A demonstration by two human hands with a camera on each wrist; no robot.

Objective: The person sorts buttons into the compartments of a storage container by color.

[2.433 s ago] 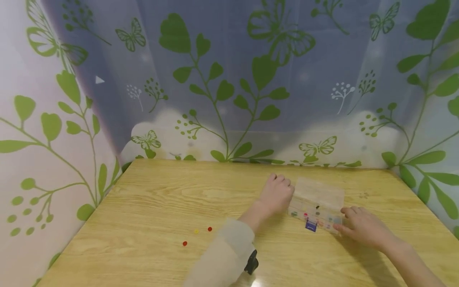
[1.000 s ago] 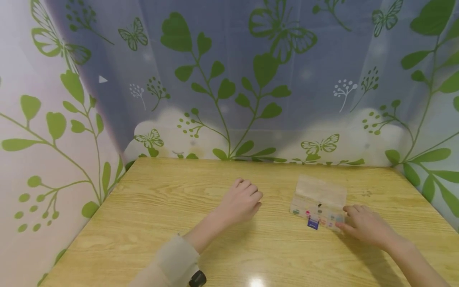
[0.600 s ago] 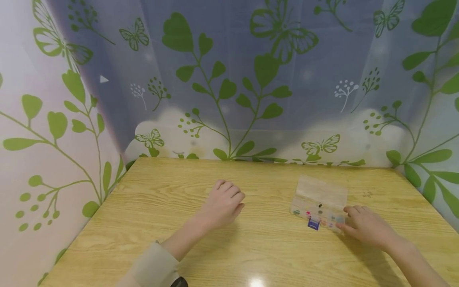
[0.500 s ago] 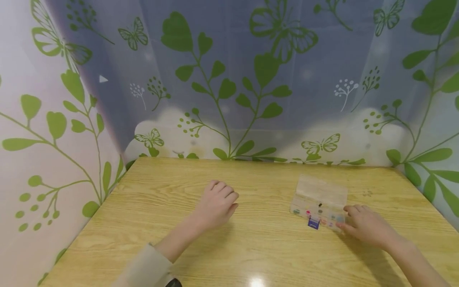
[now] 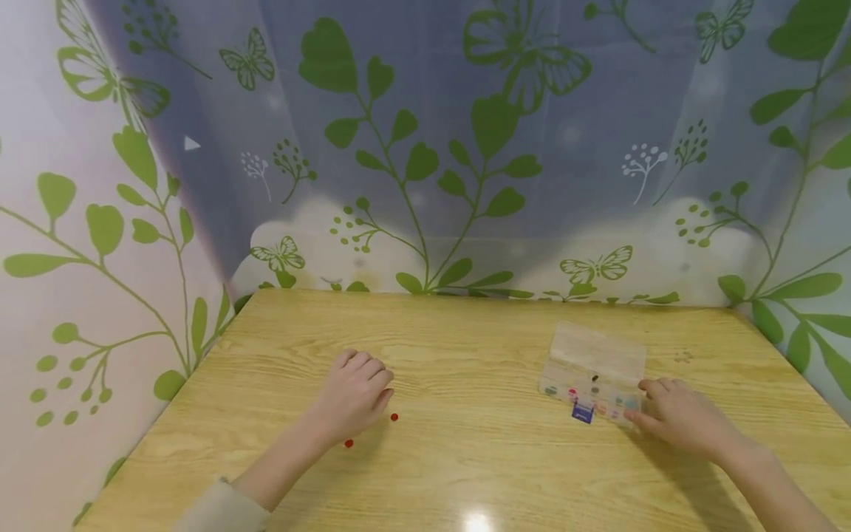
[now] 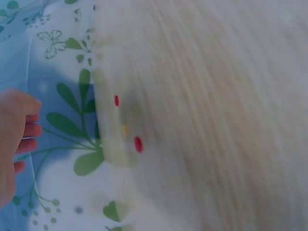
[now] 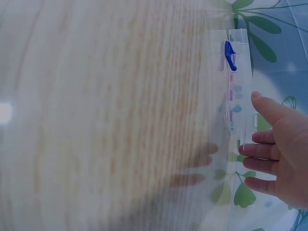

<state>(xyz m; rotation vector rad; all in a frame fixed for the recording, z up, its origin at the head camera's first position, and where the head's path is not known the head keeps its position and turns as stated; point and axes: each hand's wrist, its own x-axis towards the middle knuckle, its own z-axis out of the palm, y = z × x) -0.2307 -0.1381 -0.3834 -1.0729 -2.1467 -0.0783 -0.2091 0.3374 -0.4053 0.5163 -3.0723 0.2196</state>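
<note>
My left hand (image 5: 355, 395) is over the left part of the table, with fingers loosely bent and nothing visible in them. Close below it lie a red disc (image 5: 394, 417) and a second red disc (image 5: 349, 443). A small yellow disc (image 6: 125, 130) shows between them in the left wrist view; the hand hides it from the head view. On the right stands a clear plastic compartment box (image 5: 595, 362) with small coloured pieces inside and a blue clasp (image 5: 582, 412) at its front. My right hand (image 5: 688, 417) is at the box's right end, thumb and fingertips beside it, fingers extended.
The wooden table (image 5: 479, 458) reaches back to a curtain (image 5: 412, 148) printed with leaves and butterflies. A tiny dark piece (image 5: 595, 378) shows at the box. Faint marks (image 5: 683, 356) lie on the table to its right.
My left hand has left the box's left side and moved left across the table to the discs. The right hand and the box have stayed in place.
</note>
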